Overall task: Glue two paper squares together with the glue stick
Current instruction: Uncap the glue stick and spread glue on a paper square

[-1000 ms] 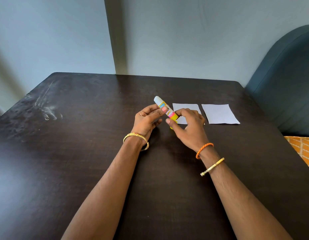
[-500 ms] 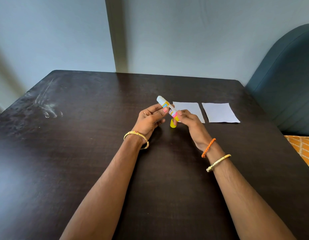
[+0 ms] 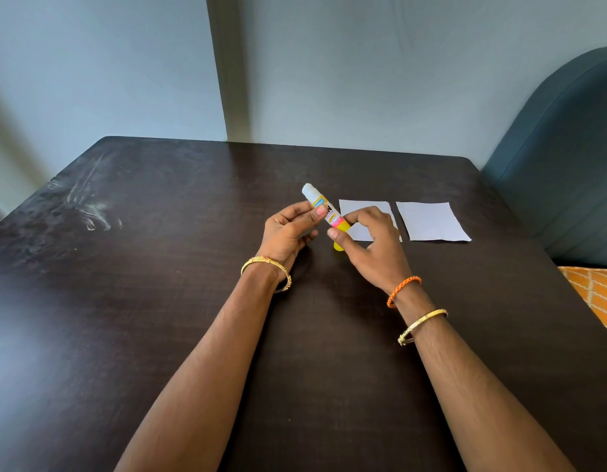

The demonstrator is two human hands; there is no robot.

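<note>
My left hand (image 3: 288, 229) holds the glue stick (image 3: 324, 209) by its labelled middle, tilted, with the white tip up and to the left. My right hand (image 3: 373, 247) pinches the stick's yellow bottom end between thumb and fingers. A small yellow piece (image 3: 337, 247), perhaps the cap, shows on the table just below my right thumb. Two white paper squares lie flat side by side behind my right hand: the left square (image 3: 363, 207) is partly hidden by my fingers, and the right square (image 3: 431, 221) is in full view.
The dark wooden table (image 3: 159, 301) has pale scuff marks (image 3: 91, 212) at its far left. A blue upholstered chair back (image 3: 560, 158) stands past the right edge, with an orange patterned cushion (image 3: 598, 294) below it. A wall runs behind the far edge.
My right hand has turned around the stick's yellow end, from fingers curled under to thumb in front. My left hand and the stick have stayed nearly in place.
</note>
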